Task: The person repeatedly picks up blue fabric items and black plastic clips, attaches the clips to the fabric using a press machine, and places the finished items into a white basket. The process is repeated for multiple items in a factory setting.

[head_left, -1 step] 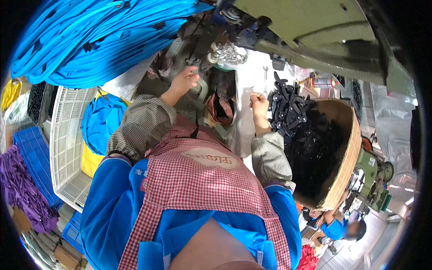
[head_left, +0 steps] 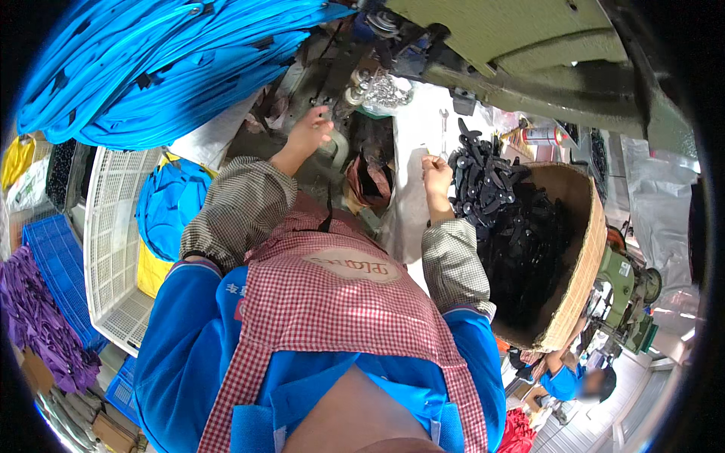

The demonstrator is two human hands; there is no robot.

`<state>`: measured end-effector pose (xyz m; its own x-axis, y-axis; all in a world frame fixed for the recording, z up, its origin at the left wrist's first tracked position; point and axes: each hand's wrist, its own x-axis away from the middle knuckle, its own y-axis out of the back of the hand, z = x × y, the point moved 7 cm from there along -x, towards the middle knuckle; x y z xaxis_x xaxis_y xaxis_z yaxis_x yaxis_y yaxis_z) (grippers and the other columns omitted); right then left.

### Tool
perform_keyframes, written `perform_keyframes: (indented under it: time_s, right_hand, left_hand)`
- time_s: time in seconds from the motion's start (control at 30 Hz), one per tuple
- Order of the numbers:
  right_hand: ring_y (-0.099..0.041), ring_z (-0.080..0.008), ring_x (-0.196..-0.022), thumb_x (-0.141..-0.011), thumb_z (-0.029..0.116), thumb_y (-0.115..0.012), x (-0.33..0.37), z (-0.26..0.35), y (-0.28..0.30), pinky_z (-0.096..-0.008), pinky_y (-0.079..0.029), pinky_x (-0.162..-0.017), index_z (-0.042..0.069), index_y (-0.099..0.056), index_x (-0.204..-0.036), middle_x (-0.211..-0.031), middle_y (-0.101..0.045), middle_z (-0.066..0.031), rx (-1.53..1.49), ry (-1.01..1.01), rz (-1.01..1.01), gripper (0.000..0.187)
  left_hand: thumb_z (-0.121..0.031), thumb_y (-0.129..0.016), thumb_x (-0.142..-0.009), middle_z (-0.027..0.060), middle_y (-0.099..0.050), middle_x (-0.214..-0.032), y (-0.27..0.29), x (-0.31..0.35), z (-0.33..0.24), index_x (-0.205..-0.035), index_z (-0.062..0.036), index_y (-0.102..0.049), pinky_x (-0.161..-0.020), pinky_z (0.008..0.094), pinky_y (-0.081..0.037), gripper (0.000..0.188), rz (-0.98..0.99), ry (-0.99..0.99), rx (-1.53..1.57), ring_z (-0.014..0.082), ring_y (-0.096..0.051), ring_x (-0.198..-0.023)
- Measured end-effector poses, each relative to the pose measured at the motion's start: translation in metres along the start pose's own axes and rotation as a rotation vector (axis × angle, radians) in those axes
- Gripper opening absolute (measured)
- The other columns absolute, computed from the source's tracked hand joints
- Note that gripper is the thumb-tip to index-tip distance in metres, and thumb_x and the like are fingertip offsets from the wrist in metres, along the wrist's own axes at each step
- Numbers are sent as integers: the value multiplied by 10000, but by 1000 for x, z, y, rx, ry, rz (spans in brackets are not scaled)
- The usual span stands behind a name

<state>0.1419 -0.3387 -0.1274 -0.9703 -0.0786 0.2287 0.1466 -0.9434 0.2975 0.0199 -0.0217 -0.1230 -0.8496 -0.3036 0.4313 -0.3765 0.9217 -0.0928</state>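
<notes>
My left hand (head_left: 308, 134) is raised beside the grey machine's curved metal arm (head_left: 341, 151), its fingers partly bent and apart, with nothing seen in them. Over the white work surface (head_left: 411, 124), my right hand (head_left: 436, 177) is closed with fingertips pressed together. Whatever it may hold is too small or hidden to make out. Just right of that hand lies a heap of black curved plastic pieces (head_left: 483, 170), which spills out of a cardboard box (head_left: 578, 283). A pile of small shiny metal parts (head_left: 391, 92) sits ahead, between my hands.
A thick stack of blue fabric (head_left: 162, 68) fills the far left. Below it stands a white plastic basket (head_left: 113, 249) beside folded blue cloth (head_left: 174, 204). A wrench (head_left: 444, 124) lies ahead of my right hand. The green machine body (head_left: 521, 45) overhangs the far right. Another person (head_left: 566, 383) is at lower right.
</notes>
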Motion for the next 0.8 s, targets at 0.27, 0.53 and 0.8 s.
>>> perform_keyframes:
  time_s: [0.27,0.53,0.8]
  right_hand:
    - [-577,-256,-860,-841,254,-499,-35,-67,42,-359,-475,-773,48,-544,-1075,-942,-582,-113,1077,884,-239,315]
    - [-592,-212,-572,-771,107,-580,-12,41,-3,-306,-484,-557,28,-628,-850,-718,-638,-124,547,226,-29,122]
    - [-448,-69,-435,-849,137,-598,51,126,-126,-196,-339,-386,-12,-605,-809,-647,-575,-46,-474,-108,410,155]
  left_hand:
    - [-91,-567,-834,48,-589,-944,-30,6,-9,-1269,-76,-449,-619,279,-460,451,-39,-52,13,139,-604,-708]
    - [-83,-595,-799,81,-537,-1002,-10,5,-7,-1251,-77,-473,-664,309,-471,468,-188,-165,-260,162,-571,-790]
    - [-136,-681,-732,126,-525,-1125,-21,10,-21,-1216,-26,-485,-777,338,-469,534,-276,-364,-334,227,-550,-931]
